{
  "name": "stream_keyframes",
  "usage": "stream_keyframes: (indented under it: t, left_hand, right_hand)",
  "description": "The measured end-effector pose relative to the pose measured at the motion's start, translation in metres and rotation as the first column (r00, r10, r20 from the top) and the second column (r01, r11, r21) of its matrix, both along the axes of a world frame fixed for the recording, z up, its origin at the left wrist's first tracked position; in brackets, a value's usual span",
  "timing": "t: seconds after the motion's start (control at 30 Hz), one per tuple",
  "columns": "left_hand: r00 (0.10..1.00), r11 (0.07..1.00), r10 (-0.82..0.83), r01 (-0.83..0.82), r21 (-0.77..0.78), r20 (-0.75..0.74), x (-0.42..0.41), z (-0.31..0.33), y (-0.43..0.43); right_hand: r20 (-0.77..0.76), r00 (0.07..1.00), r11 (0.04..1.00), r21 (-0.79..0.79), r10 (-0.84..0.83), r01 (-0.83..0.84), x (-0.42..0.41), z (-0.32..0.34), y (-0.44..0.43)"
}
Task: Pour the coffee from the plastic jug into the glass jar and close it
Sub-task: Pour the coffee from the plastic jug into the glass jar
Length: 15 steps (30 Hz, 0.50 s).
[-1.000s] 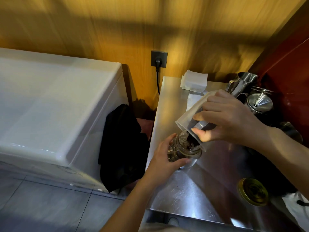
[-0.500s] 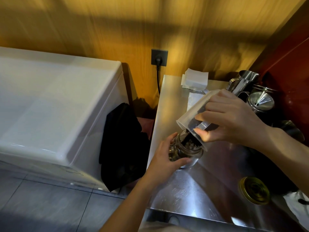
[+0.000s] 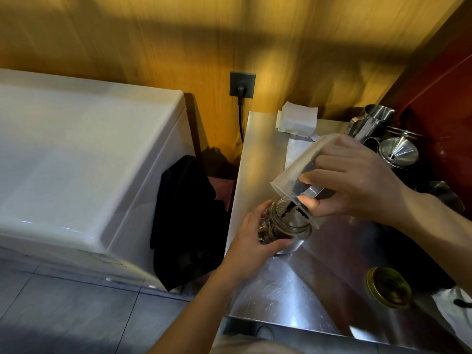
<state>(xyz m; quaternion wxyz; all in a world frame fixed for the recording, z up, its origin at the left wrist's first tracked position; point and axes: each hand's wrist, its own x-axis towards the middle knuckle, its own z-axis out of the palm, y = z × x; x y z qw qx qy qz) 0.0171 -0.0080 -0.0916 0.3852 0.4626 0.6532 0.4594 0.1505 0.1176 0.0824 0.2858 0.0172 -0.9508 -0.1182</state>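
Head view.

Steel counter (image 3: pixel 268 154): brushed, scratched, set against a wood-grain wall (image 3: pixel 178 34).

Glass jar (image 3: pixel 288 226): upright on the counter near its left edge, mouth open, dark coffee visible inside. Clasped round its left side by the left hand (image 3: pixel 252 241), fingers curled about the glass, thumb across the near face.

Plastic jug (image 3: pixel 301 175): translucent, raised above the jar and tipped steeply, rim down and to the left, lip just over the jar's mouth. Gripped by the right hand (image 3: pixel 357 180), fingers wrapped over the upper wall, thumb pressed under near the rim. Dark coffee (image 3: pixel 293 208) spread along the lower inside wall and falling in a thin stream into the jar.

Gold lid (image 3: pixel 388 287): lying flat on the counter, well apart from the jar, toward the near right corner.

Folded white paper (image 3: pixel 297 118): stacked at the back of the counter by the wall.

Steel pitcher (image 3: pixel 370 121): back right corner. Steel funnel (image 3: pixel 398 152): just beside it, nearer.

White paper scrap (image 3: pixel 452 305): at the right edge, near the lid.

Wall socket (image 3: pixel 242 84): dark plate with black plug and cord (image 3: pixel 240 118) running down behind the counter.

White chest appliance (image 3: pixel 76 154): left of the counter, lid shut. Black cloth (image 3: pixel 186 221): hanging in the gap between appliance and counter.

Grey tiled floor (image 3: pixel 63 310): lower left.
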Motion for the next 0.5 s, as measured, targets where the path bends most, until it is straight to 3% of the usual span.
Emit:
stream_keyframes:
  t: [0.5]
  left_hand:
    - [1.0,1.0,0.005,-0.005,0.018,0.01,0.001,0.0055,-0.003]
  right_hand:
    - [0.0,1.0,1.0,0.028,0.013,-0.013,-0.0006,0.0016,-0.0013]
